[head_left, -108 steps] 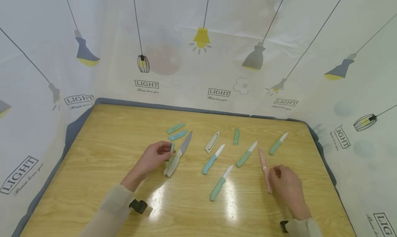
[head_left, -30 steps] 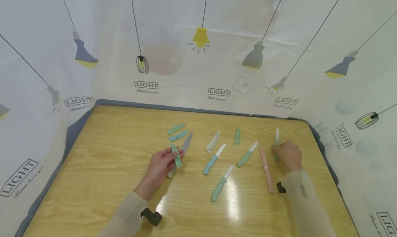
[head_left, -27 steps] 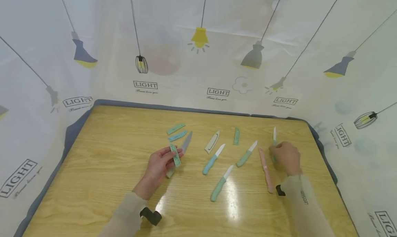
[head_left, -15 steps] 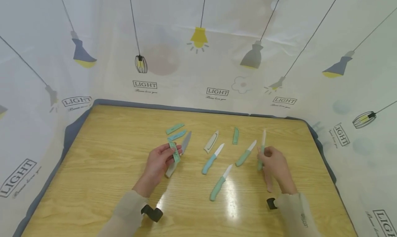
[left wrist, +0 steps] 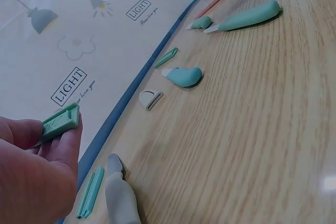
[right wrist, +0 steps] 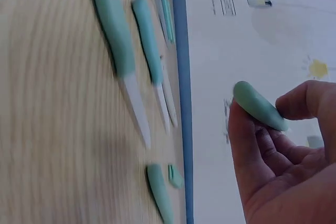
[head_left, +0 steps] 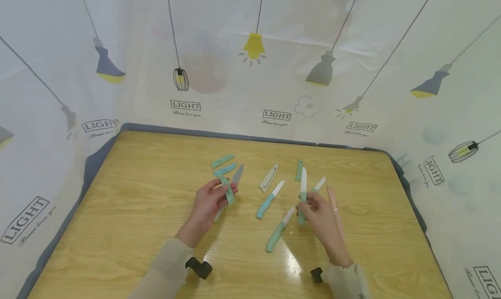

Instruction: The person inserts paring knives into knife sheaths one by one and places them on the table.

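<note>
My left hand point(head_left: 208, 202) pinches a green knife sheath point(head_left: 228, 190) between thumb and fingers, raised over a large knife point(head_left: 238, 173) with a cream handle. In the left wrist view the sheath's end point(left wrist: 62, 124) faces the camera. My right hand point(head_left: 322, 218) holds a green-handled paring knife point(head_left: 303, 181) by its handle, white blade pointing away and up. The right wrist view shows that handle point(right wrist: 258, 106) between thumb and fingers, off the table. Beneath and beside it lie two more green-handled knives, one nearer point(head_left: 275, 237) and one partly hidden behind the right hand point(head_left: 320, 183).
A blue-handled knife point(head_left: 266, 205) lies mid-table. Farther back are a cream sheath point(head_left: 268, 177), a green sheath point(head_left: 299, 170), a blue sheath point(head_left: 225, 169) and another green sheath point(head_left: 222, 161). A pink knife point(head_left: 332, 197) lies right of my right hand. A printed curtain point(head_left: 235, 116) surrounds the table.
My right hand has picked up the green-handled knife from the far right and carried it left past the pink knife. My left hand has lifted the green sheath and shifted slightly right.
</note>
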A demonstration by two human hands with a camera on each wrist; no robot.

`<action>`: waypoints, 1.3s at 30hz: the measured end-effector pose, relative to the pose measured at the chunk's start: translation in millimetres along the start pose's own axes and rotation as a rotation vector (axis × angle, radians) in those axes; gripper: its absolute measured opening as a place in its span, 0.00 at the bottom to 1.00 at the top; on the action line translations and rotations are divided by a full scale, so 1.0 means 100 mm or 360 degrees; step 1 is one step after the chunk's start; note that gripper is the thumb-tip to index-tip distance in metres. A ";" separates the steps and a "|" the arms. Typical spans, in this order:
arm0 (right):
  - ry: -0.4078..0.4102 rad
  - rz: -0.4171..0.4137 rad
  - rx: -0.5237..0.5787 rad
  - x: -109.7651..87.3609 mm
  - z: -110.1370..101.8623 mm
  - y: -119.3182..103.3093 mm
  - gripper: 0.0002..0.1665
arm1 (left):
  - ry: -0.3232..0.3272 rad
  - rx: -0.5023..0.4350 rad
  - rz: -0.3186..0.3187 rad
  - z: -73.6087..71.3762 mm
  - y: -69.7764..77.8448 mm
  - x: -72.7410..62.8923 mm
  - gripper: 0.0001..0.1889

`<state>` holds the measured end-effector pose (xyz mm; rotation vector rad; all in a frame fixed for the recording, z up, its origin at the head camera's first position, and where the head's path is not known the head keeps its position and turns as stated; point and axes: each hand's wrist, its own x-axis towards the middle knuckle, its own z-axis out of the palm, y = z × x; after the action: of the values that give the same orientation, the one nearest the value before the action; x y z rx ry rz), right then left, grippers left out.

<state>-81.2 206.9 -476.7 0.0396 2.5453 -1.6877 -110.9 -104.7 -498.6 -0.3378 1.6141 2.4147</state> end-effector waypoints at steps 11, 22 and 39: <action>-0.0029 -0.0196 0.0110 -0.14 0.34 -0.14 0.12 | -0.0052 -0.0013 -0.0002 0.06 -0.02 0.01 0.22; -0.0189 -0.0264 0.0034 -0.25 0.58 -0.17 0.12 | -0.0068 -0.0062 0.0006 0.11 -0.01 0.02 0.23; -0.0402 -0.0239 -0.0048 -0.24 0.82 -0.17 0.16 | -0.0057 -0.0180 0.0043 0.20 0.01 0.05 0.21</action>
<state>-53.4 125.9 -491.0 -0.3517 2.4356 -1.5853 -117.0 -86.9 -491.5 -0.2918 1.4807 2.5232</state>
